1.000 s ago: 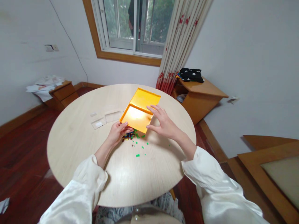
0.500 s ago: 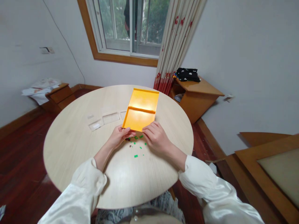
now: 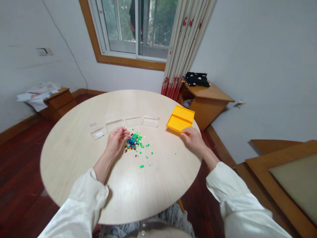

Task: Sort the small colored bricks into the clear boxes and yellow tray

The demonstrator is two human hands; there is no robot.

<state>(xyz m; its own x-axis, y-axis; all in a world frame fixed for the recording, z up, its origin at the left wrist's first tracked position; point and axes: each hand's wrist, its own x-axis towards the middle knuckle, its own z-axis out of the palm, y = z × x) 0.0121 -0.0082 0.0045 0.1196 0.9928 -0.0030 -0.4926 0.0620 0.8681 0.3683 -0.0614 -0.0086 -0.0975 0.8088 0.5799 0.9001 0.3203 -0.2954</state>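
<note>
My right hand grips the near edge of an open yellow case at the right side of the round table. Beside the left edge of a heap of small blue, green and brown bricks is my left hand, its fingers bent and partly spread, with nothing seen in them. Loose green pieces lie scattered in front of the heap. Behind it stand clear trays in a curved row, among them one at the right and one at the far left.
The round table has a pale wood top. Beyond its right edge stands a wooden cabinet with black dotted cloth on it. A patterned curtain hangs by the window. Wooden furniture is at the right.
The yellow case has moved from the middle to the right in my right hand. My left hand has let go of it and moved left. The brick heap and more trays now show.
</note>
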